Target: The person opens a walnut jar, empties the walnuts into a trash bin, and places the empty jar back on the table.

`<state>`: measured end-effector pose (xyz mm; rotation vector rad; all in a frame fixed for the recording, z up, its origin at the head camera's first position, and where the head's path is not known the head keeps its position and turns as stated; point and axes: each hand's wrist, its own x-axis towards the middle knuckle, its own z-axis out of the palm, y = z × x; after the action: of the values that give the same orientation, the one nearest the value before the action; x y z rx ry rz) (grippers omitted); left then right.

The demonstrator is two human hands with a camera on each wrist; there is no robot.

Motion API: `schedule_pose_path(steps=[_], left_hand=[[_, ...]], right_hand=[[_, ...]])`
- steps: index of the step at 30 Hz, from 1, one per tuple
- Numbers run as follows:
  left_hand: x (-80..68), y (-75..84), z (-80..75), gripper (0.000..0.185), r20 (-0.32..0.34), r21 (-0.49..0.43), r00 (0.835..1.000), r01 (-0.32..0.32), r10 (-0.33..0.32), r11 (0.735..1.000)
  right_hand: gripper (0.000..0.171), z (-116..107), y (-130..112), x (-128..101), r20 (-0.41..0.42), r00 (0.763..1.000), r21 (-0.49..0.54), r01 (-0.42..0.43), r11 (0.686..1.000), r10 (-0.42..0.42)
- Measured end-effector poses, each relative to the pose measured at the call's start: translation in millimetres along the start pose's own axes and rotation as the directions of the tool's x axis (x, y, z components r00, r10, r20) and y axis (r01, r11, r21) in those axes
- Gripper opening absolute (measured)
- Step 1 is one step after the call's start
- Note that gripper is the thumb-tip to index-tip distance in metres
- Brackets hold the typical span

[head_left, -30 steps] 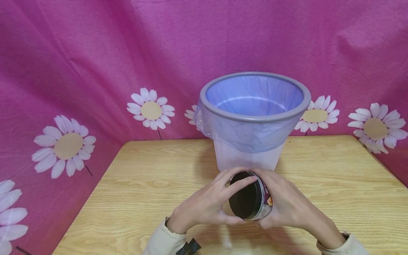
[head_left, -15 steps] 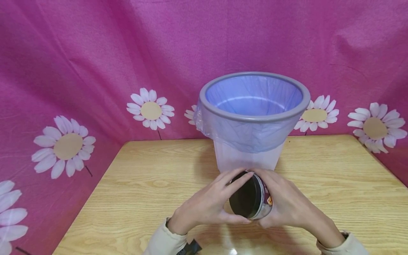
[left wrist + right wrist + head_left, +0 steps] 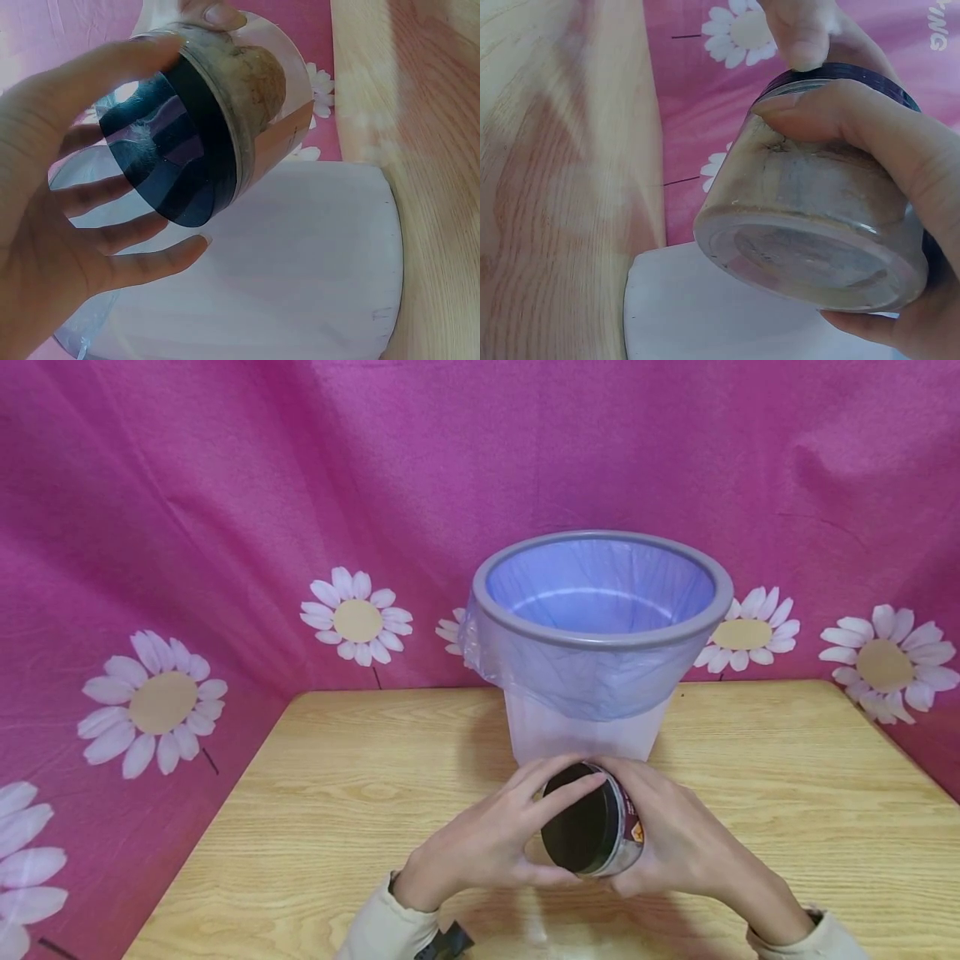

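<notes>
Between both hands is a clear jar with a black lid, tilted on its side so that the lid faces left. Pale brown contents show through the wall, and a maroon label with a yellow-orange mark sits on its right side. My left hand grips the lid's edge, thumb below and fingers at the top, one finger lying across the lid's face. My right hand holds the jar's body from the right; its thumb lies along the wall just under the lid.
Behind the hands a white bin stands on the wooden table, with a translucent blue bag under its grey rim. A pink cloth with daisies hangs around the table. A small black object is by the left sleeve.
The left fingers shifted slightly along the lid's edge half a second ago and are now back near where they were. The jar and right hand have barely moved.
</notes>
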<state>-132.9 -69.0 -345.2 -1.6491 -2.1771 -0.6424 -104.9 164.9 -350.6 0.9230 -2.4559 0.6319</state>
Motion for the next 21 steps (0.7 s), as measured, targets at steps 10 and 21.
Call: schedule_pose_path(steps=[10, 21], left_hand=[[0.2, 0.6, 2.3, 0.099, -0.018, -0.021, 0.999, 0.046, -0.047, 0.999], [-0.3, -0.3, 2.0, 0.1, 0.036, -0.018, 0.999, 0.041, -0.04, 0.999]], right_hand=[[0.109, -0.4, 0.0, -0.1, 0.006, 1.0, -0.007, -0.014, 1.0, 0.014], [0.11, 1.3, -0.3, -0.2, -0.004, 1.0, -0.004, 0.0, 1.0, 0.0]])
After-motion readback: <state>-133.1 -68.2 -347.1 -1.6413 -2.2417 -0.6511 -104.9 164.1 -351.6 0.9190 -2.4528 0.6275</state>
